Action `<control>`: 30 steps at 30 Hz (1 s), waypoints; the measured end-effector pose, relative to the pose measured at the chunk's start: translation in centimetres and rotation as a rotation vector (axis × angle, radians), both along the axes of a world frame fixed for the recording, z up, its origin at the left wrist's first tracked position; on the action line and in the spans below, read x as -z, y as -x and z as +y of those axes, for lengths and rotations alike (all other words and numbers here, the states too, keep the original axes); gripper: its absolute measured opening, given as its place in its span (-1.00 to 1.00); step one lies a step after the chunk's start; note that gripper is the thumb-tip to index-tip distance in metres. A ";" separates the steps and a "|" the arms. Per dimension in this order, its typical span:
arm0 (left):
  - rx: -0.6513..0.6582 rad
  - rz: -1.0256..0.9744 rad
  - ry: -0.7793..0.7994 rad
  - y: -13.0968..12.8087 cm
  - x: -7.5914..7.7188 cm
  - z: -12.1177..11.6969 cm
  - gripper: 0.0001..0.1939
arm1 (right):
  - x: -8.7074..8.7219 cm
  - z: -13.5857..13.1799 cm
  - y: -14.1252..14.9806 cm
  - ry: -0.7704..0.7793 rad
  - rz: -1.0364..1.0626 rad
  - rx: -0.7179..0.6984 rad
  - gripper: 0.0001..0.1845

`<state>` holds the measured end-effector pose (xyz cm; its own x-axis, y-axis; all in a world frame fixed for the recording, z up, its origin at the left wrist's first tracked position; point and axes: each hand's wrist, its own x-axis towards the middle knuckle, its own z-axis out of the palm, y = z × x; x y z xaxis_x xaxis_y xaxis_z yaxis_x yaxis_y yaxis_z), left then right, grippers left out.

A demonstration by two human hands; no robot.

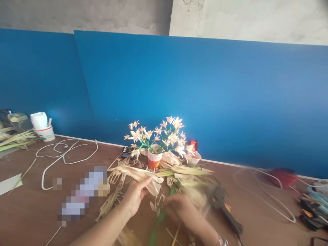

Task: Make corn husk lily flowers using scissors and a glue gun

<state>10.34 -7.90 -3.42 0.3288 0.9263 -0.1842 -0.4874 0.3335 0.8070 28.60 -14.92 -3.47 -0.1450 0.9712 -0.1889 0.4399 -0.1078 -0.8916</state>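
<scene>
Roughly crosswise husk [135,173], tip leftward

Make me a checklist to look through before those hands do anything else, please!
1. Left hand has the dried husk: ok, pinched near its end.
2. Right hand has a good grip: cannot tell, too blurred.
3. Cup stack is upright: ok, with pale flowers above it.
4. Work area is tidy: not ok, loose husk strips lie around.
5. Black gun-shaped tool is cool: cannot tell; it lies beyond the right hand.
</scene>
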 end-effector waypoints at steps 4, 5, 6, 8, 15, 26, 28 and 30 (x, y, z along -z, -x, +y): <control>-0.005 -0.020 0.003 0.0 0.0 0.0 -0.70 | -0.5 -0.2 0.2 0.058 0.039 0.003 -0.93; 0.001 -0.023 0.001 0.0 0.0 0.0 -0.70 | -0.6 -0.2 0.3 0.069 0.063 0.007 -0.92; 0.010 -0.027 -0.002 -0.1 0.0 -0.1 -0.71 | -0.6 -0.2 0.4 0.078 0.089 0.009 -0.91; 0.030 -0.034 -0.008 -0.2 0.1 -0.4 -0.74 | -0.6 -0.1 0.5 0.082 0.137 0.012 -0.88; 0.068 -0.010 -0.006 -0.6 0.4 -1.0 -0.72 | -0.4 -0.1 0.9 -0.013 0.135 0.024 -0.91; 0.064 0.018 -0.004 -0.5 0.4 -0.9 -0.68 | -0.3 -0.1 0.8 -0.122 0.015 0.031 -0.87; 0.067 0.023 -0.001 -0.5 0.4 -0.9 -0.69 | -0.5 -0.1 0.9 -0.130 -0.009 0.027 -0.87; 0.066 0.027 0.001 -0.5 0.3 -0.9 -0.69 | -0.6 -0.1 0.9 -0.131 -0.027 0.028 -0.88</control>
